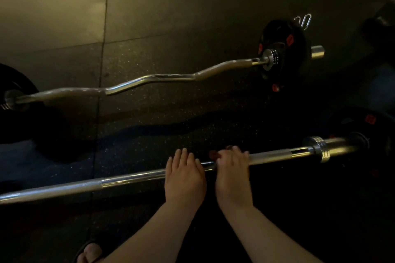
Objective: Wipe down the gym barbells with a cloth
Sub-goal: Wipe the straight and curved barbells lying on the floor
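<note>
From the head camera, looking down in poor light, the straight barbell (132, 179) lies on the speckled rubber floor (149, 113). It runs from eight o'clock at the frame's edge up to three o'clock, where a chrome collar (318, 148) and a black plate (363, 126) sit on its end. Both hands are on the shaft at about five o'clock, close together but apart.

The left hand (184, 179) is laid flat over the bar. Its fingers (183, 156) are nearly straight and relaxed, resting on the bar rather than clasping it. The right hand (232, 168) has its fingers curled over the bar, and a dark reddish cloth (213, 153) is bunched under them. Only a small fold of it shows past the knuckles.

A second bar, the wavy curl bar (171, 77), lies beyond, from nine o'clock to two o'clock. It has plates on both ends and a pair of spring clips (303, 20) by the far one. A sandalled foot (89, 252) shows at seven o'clock.

I'd judge the loaded steel bar to be heavy and rigid, and it should stay put under rubbing. The polished stretches look slick and the knurled parts rough enough to snag fabric. The cloth is soft, so it is best wrapped round the shaft and slid along, with the free hand steadying the bar nearby.
</note>
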Motion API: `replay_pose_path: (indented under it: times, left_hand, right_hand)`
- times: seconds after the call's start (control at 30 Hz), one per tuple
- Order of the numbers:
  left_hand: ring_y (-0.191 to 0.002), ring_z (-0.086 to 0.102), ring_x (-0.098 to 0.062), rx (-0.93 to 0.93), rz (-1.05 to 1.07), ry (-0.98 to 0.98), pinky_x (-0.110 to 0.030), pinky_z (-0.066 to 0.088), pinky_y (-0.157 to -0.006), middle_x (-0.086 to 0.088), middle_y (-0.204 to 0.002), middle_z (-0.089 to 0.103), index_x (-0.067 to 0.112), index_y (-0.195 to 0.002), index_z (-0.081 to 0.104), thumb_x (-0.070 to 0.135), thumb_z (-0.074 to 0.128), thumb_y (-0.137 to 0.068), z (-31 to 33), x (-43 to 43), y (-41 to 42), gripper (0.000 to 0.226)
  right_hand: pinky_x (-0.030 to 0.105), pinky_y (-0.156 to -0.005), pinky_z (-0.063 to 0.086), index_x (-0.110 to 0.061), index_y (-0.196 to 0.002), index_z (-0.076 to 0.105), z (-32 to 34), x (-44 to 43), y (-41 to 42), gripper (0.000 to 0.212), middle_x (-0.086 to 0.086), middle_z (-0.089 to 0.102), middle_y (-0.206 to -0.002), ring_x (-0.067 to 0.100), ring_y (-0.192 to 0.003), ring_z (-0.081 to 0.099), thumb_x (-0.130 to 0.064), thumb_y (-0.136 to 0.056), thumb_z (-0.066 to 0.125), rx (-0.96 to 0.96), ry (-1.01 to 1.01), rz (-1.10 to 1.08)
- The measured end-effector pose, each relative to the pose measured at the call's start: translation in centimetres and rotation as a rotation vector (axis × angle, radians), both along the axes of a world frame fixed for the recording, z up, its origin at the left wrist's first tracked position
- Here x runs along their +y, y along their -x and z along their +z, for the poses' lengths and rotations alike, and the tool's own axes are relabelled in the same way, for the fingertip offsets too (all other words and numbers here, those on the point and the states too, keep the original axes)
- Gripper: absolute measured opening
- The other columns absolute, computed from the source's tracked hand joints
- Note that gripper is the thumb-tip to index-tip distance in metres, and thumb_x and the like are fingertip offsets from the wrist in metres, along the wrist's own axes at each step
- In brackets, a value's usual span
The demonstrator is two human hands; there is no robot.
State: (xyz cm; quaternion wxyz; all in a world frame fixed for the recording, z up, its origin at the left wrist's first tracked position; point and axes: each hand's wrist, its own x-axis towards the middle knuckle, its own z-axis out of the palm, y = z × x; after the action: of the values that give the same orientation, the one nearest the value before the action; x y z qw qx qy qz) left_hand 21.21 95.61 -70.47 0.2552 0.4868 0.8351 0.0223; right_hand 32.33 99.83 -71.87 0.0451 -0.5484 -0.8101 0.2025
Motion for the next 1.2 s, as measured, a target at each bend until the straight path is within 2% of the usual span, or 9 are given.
replay_pose_path:
  times: [0.1, 0.2, 0.33, 0.47, 0.63, 0.8, 0.9, 1.07, 1.2]
  left_hand:
    - [-0.149, 0.033, -0.022, 0.044, -0.025, -0.045, -0.042, 0.020, -0.126, -0.005, -0.152, 0.049, 0.019, -0.140, 0.053, 0.028, 0.039, -0.107, 1.6, 0.4, 1.1, 0.037]
    - [-0.118, 0.061, -0.027, -0.300, 0.308, -0.164, -0.044, 0.043, -0.110, -0.009, -0.118, 0.067, 0.009, -0.116, 0.064, 0.027, 0.035, -0.109, 4.6, 2.3, 2.9, 0.034]
    - [-0.100, 0.064, -0.028, -0.829, 0.543, -0.165, -0.036, 0.053, -0.084, -0.017, -0.118, 0.067, 0.002, -0.129, 0.061, 0.034, 0.040, -0.110, 8.7, 6.4, 4.1, 0.043]
    - [-0.102, 0.068, -0.032, -0.926, 0.595, -0.140, -0.036, 0.057, -0.078, -0.015, -0.114, 0.069, 0.008, -0.124, 0.064, 0.026, 0.052, -0.104, 13.4, 9.7, 5.2, 0.029]
    - [-0.094, 0.071, -0.026, -0.914, 0.676, -0.195, -0.046, 0.057, -0.093, -0.008, -0.103, 0.071, 0.021, -0.113, 0.064, 0.024, 0.060, -0.099, 18.3, 12.1, 8.2, 0.014]
    - [-0.075, 0.066, -0.018, -0.912, 0.702, -0.411, -0.026, 0.051, -0.057, -0.006, -0.089, 0.068, 0.011, -0.111, 0.062, 0.026, 0.061, -0.101, 23.0, 13.0, 10.5, 0.018]
    - [-0.082, 0.070, -0.020, -0.949, 0.715, -0.508, -0.030, 0.057, -0.062, -0.006, -0.096, 0.069, 0.015, -0.113, 0.061, 0.029, 0.063, -0.100, 25.0, 11.8, 11.4, 0.019]
    - [-0.096, 0.070, -0.023, -1.097, 0.673, -0.658, -0.037, 0.062, -0.075, -0.006, -0.110, 0.072, 0.031, -0.109, 0.068, -0.016, 0.062, -0.082, 27.6, 9.3, 12.0, 0.055]
    - [-0.105, 0.067, -0.024, -1.179, 0.526, -0.519, -0.036, 0.059, -0.080, -0.010, -0.117, 0.072, 0.019, -0.101, 0.077, -0.022, 0.041, -0.083, 30.1, 6.4, 11.5, 0.057]
  right_hand:
    - [0.039, -0.125, 0.020, -0.023, -0.140, 0.049, 2.9, -0.5, 3.4, 0.037, -0.003, 0.051, -0.141, 0.019, -0.146, 0.033, -0.029, -0.109, 0.029, 0.271, 0.343, -0.102]
    - [0.035, -0.101, 0.046, -0.028, -0.138, 0.048, 7.0, 1.2, 5.4, 0.037, -0.008, 0.056, -0.118, 0.015, -0.116, 0.056, -0.040, -0.110, 0.027, 0.620, 0.623, -0.478]
    - [0.053, -0.103, 0.050, -0.031, -0.142, 0.047, 11.2, 4.7, 6.6, 0.038, 0.004, 0.059, -0.128, 0.024, -0.114, 0.059, -0.043, -0.110, 0.030, 0.909, 0.794, -0.673]
    - [0.056, -0.094, 0.055, -0.032, -0.133, 0.059, 14.7, 8.4, 6.8, 0.035, 0.015, 0.068, -0.122, 0.035, -0.109, 0.068, -0.043, -0.109, 0.037, 1.169, 1.001, -0.687]
    - [0.057, -0.097, 0.054, -0.021, -0.134, 0.060, 19.4, 12.4, 7.5, 0.045, 0.016, 0.071, -0.122, 0.036, -0.107, 0.071, -0.048, -0.098, 0.059, 1.094, 1.084, -0.534]
    - [0.055, -0.093, 0.057, -0.015, -0.127, 0.064, 24.9, 15.4, 8.2, 0.039, 0.012, 0.076, -0.111, 0.034, -0.101, 0.074, -0.033, -0.093, 0.072, 0.790, 0.931, -0.323]
    - [0.053, -0.096, 0.056, -0.020, -0.125, 0.063, 26.8, 15.7, 8.6, 0.026, 0.008, 0.074, -0.114, 0.029, -0.103, 0.072, -0.028, -0.100, 0.064, 0.677, 0.843, -0.228]
    - [0.060, -0.099, 0.053, -0.023, -0.118, 0.062, 29.0, 14.7, 8.1, 0.029, 0.013, 0.070, -0.120, 0.034, -0.111, 0.069, -0.001, -0.101, 0.054, 0.883, 0.870, -0.200]
    - [0.052, -0.090, 0.059, -0.016, -0.103, 0.062, 30.7, 13.4, 6.9, 0.030, 0.019, 0.067, -0.122, 0.037, -0.110, 0.067, 0.010, -0.099, 0.047, 0.983, 0.831, -0.078]
